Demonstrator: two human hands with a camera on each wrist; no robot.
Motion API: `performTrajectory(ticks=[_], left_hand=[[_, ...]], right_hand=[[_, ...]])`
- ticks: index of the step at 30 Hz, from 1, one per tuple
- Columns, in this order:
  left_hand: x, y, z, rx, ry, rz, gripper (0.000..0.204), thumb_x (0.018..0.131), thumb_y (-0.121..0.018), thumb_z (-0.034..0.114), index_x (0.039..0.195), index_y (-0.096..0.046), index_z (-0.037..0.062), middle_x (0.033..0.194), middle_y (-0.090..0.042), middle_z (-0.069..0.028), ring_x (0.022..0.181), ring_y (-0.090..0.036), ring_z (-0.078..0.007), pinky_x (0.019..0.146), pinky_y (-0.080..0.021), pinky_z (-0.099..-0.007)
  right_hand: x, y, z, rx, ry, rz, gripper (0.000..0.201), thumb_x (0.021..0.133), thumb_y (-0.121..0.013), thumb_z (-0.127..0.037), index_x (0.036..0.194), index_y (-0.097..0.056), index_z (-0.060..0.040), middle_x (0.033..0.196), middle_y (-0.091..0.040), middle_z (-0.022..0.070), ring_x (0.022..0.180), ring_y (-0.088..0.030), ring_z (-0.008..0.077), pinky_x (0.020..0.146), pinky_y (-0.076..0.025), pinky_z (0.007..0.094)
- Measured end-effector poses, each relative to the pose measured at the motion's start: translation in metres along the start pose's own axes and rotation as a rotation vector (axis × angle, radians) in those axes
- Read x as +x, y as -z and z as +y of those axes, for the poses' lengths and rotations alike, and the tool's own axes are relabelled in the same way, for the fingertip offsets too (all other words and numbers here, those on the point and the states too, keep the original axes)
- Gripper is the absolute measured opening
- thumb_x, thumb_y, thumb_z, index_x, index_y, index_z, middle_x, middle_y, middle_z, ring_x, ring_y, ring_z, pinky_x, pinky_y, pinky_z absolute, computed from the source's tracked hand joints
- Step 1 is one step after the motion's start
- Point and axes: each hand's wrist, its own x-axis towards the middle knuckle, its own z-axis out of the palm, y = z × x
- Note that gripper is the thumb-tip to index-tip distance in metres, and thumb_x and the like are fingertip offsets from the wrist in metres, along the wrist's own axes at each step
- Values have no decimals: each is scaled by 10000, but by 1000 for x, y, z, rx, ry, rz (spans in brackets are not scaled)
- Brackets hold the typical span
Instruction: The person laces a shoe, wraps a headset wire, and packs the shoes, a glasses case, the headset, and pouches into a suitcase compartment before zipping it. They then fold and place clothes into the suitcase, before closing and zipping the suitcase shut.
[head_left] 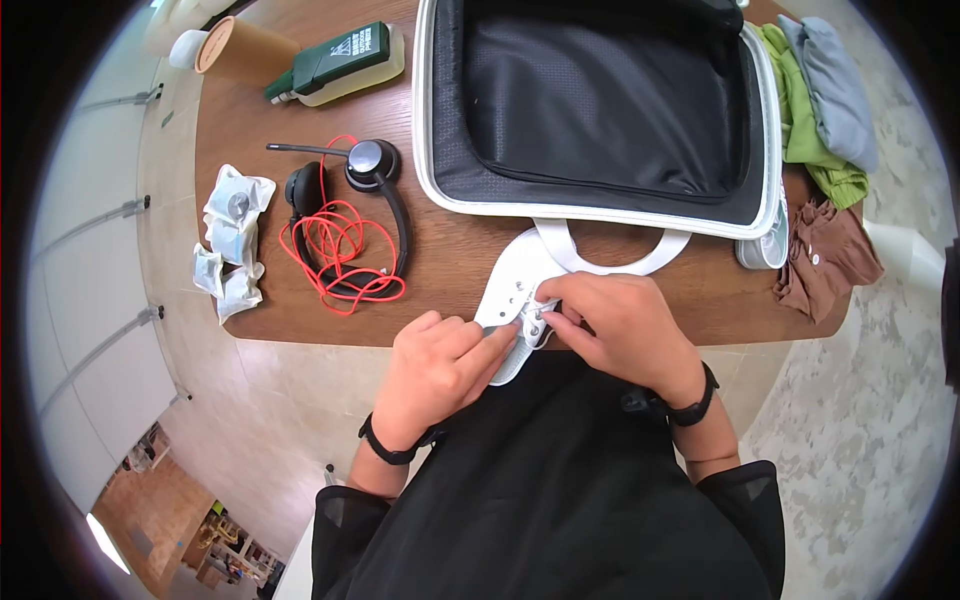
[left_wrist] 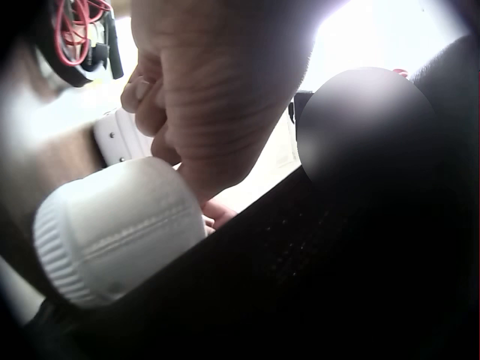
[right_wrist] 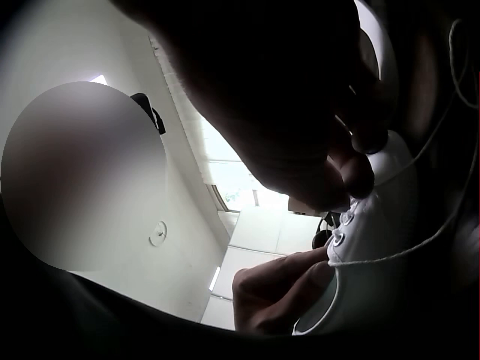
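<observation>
A white lace-up shoe (head_left: 507, 278) with round eyelets is tilted at the table's front edge, in front of the person's lap. My left hand (head_left: 437, 367) grips the edge of its opening from the left, thumb and index finger close to the eyelets. From the right, my right hand (head_left: 622, 322) pinches the white shoelace at the eyelets, its fingertips close to those of the left. A loose length of shoelace (right_wrist: 431, 241) hangs in a curve along the shoe in the right wrist view. The left wrist view shows the shoe's rounded, ribbed end (left_wrist: 124, 232) below the left hand.
An open suitcase (head_left: 600, 215) with a black lining stands behind the shoe. A headset (head_left: 402, 225) with a tangled red cable, white packets (head_left: 232, 240), a green-topped bottle (head_left: 345, 65) and a brown cup (head_left: 250, 50) lie left. Folded clothes (head_left: 825, 90) are at the right.
</observation>
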Motion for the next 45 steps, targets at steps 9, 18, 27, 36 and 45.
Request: performTrajectory(ticks=[9,18,27,36,45], left_hand=[[-3,-5,0,-2,10,24,307,821,-794,85,1126,-783,113,665,-406,1,571,-457,-177,546,-339,-352],[-1,-6,7,3,84,19,320,815,-785,74,1133,-779,107,674,-434,-15,577,-473,-197,567,-364,-362],[3,-24,13,-203,316,183,221,793,-826,20,1001,-812,93,619,-453,-35,556,-445,-195,541,-357,-356],[9,-28,15,-287,416,241,165,794,-843,23,946,-803,72,612,-448,-27,529,-428,-128,493,-329,-308],[11,-29,17,-273,417,218,154,762,-830,46,890,-748,68,646,-463,-26,527,-446,-131,492,-347,-304]], right_hand=[[8,-10,-1,-112,115,-27,120,938,-702,-153,958,-607,-81,774,-624,61,710,-657,272,643,-509,391],[8,-9,-3,-163,133,-62,154,890,-725,-136,949,-595,-78,789,-633,61,739,-673,258,660,-517,396],[10,-9,-4,-106,91,-69,134,925,-695,-117,932,-576,-55,787,-635,84,740,-672,293,659,-514,414],[8,-10,-2,-71,78,-55,148,925,-705,-119,918,-574,-51,784,-634,92,735,-669,300,651,-510,414],[8,-9,-3,-75,66,-63,110,887,-728,-91,971,-660,-66,775,-680,88,714,-682,296,663,-514,397]])
